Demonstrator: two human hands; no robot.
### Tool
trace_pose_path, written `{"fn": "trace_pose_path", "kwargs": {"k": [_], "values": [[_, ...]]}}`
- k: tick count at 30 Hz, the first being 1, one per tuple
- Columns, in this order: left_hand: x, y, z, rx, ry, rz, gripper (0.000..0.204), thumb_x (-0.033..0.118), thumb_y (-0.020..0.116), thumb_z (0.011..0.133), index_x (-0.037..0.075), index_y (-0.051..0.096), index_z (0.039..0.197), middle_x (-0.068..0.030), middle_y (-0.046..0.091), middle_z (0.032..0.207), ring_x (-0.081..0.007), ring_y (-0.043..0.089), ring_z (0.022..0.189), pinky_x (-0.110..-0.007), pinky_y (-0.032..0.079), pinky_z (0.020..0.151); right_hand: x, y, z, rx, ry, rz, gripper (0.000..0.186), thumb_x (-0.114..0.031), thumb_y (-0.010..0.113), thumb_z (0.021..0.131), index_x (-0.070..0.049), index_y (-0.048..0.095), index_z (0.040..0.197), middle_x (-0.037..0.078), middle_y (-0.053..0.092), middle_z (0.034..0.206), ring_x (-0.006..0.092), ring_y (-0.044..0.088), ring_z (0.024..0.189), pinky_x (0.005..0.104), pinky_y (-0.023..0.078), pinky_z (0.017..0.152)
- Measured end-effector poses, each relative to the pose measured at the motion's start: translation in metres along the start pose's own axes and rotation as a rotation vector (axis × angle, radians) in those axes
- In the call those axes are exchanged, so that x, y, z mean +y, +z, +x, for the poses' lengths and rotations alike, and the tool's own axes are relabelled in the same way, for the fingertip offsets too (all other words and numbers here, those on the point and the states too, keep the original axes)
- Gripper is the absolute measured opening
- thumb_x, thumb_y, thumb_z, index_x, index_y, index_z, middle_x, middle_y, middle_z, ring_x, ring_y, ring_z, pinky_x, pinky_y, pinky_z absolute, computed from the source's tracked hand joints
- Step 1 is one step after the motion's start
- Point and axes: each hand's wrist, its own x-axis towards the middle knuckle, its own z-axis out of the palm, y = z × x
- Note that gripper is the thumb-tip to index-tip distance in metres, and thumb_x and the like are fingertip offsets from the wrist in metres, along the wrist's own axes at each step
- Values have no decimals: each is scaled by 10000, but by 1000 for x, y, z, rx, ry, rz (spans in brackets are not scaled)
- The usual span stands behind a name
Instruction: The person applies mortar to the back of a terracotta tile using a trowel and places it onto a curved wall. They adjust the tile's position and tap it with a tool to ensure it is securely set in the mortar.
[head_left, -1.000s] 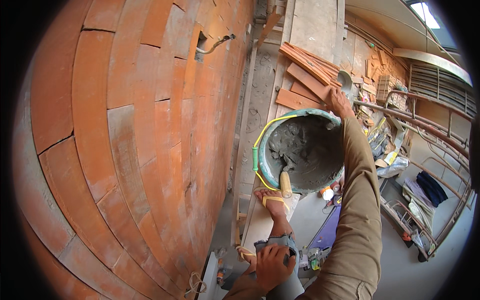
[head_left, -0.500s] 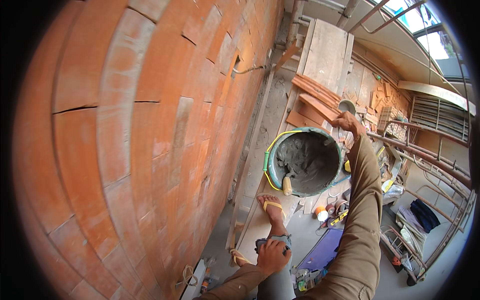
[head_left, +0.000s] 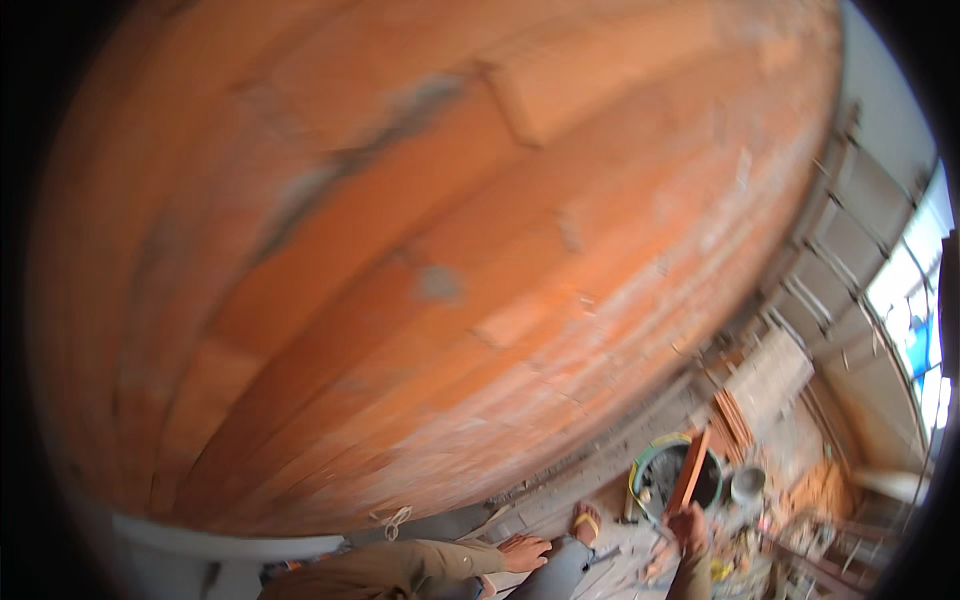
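Note:
A red brick wall [head_left: 430,260] fills most of the blurred picture, very close to me. Low in the frame my left hand [head_left: 525,552] lies flat on my grey-trousered knee [head_left: 560,570], fingers apart, holding nothing. My right hand [head_left: 688,524] is raised at the lower right and grips the lower end of an orange brick [head_left: 692,472], which stands tilted in front of the green-rimmed tub of grey mortar [head_left: 640,472]. My sandalled foot [head_left: 585,520] is just left of the tub.
A small grey bucket [head_left: 746,484] stands right of the tub. Stacked orange bricks [head_left: 735,418] and a pale board [head_left: 772,366] lie beyond it. Scaffold pipes [head_left: 840,220] run along the right edge. A loop of white cord [head_left: 396,519] hangs at the wall's foot.
The view has swung up and toward the wall, which now fills the frame. My right hand came back from the brick stack holding a brick. My left hand stays on my knee.

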Motion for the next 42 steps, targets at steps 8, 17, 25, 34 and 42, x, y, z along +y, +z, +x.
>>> {"fn": "trace_pose_path", "kwargs": {"k": [8,17,25,34,42], "values": [[7,-54,-134,280,73,-221,415,238,631,859,-31,579,1170,-253,490,1326,-389,448,1284,-518,375,1054,163,224,-28,-245,627,-39,558,-471,642,784,-33,608,1128,138,630,1095,306,601,926,462,487,843],[-36,-33,-255,474,-258,-318,404,266,706,751,-22,604,1016,-255,560,1152,-389,553,1129,-516,447,947,286,402,-105,-440,1131,-291,576,-488,640,790,-32,622,1142,122,649,1069,309,589,982,468,452,895],[-60,-31,-375,987,-503,-288,310,247,597,852,-13,637,1016,-244,670,954,-408,672,818,-496,555,753,355,489,-138,-808,1228,-575,642,-591,650,788,-94,613,1192,67,635,1146,275,560,1083,438,405,942],[-74,14,-493,1420,-755,-704,428,428,672,874,3,681,825,-196,649,729,-355,637,695,-452,485,648,333,621,-197,-1424,-20,-1964,557,-416,726,881,-8,610,1243,187,690,1076,293,657,1029,417,524,867],[-37,-7,-609,1677,-261,-1127,207,162,656,953,-16,671,849,53,570,749,-28,460,750,-257,423,646,292,677,-197,-1266,-908,-1775,843,-393,801,798,80,433,1391,330,561,1263,465,572,1150,494,492,946]]}}
